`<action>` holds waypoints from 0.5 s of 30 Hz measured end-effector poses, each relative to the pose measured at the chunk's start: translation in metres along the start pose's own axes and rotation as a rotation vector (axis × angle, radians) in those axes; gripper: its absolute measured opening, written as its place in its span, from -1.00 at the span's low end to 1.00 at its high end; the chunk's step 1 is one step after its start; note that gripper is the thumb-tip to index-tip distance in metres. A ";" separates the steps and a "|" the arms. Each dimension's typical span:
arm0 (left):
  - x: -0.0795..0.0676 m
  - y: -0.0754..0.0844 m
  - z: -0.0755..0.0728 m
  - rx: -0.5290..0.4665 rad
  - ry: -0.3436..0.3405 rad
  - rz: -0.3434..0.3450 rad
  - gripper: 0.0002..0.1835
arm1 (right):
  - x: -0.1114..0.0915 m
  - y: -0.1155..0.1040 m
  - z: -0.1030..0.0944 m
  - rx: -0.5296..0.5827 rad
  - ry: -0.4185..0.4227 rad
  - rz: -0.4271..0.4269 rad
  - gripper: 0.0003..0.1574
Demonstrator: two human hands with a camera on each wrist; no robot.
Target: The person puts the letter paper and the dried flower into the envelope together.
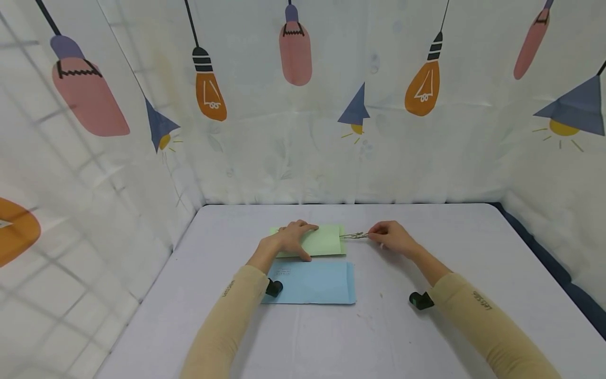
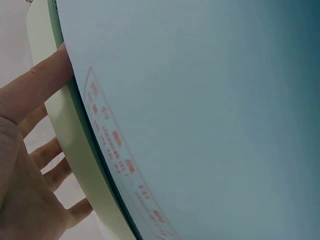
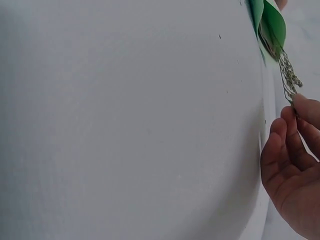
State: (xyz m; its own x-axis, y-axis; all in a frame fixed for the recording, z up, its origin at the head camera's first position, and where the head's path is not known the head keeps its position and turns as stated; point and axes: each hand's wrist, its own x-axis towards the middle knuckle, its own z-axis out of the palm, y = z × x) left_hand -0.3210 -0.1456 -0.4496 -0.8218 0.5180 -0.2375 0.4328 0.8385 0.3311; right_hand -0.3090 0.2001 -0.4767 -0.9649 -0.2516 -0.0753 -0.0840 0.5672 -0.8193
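Note:
A light green envelope (image 1: 326,241) lies on the white table, and my left hand (image 1: 291,239) rests on its left part with the fingers spread. In the left wrist view the thumb (image 2: 42,77) of that hand lies by the envelope's near edge. My right hand (image 1: 394,238) pinches a thin dried sprig (image 1: 355,235) between thumb and fingertips. From there the sprig (image 3: 288,75) reaches into the green envelope's (image 3: 276,22) gaping right end; its inner part is hidden. Just nearer than the green one lies a light blue envelope (image 1: 312,284), its flap end to the right.
Small bits of debris (image 1: 364,316) are scattered on the white tabletop (image 1: 379,347) right of the blue envelope. Dark wrist cameras (image 1: 421,300) sit below both forearms. A white curtain (image 1: 303,158) printed with lamps hangs behind the table and at its sides.

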 end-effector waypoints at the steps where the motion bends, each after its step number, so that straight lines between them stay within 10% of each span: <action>1: 0.000 0.000 0.000 0.001 -0.002 0.001 0.03 | 0.000 -0.001 0.001 -0.001 -0.005 -0.009 -0.74; 15: 0.000 0.000 0.001 0.008 0.004 0.003 0.03 | 0.004 -0.013 0.019 0.044 -0.033 -0.007 -0.78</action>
State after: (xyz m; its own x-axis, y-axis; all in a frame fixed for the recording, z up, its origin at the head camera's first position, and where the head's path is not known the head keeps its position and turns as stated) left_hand -0.3208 -0.1458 -0.4501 -0.8218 0.5200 -0.2328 0.4384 0.8381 0.3246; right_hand -0.3070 0.1774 -0.4772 -0.9557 -0.2811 -0.0877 -0.0786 0.5305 -0.8440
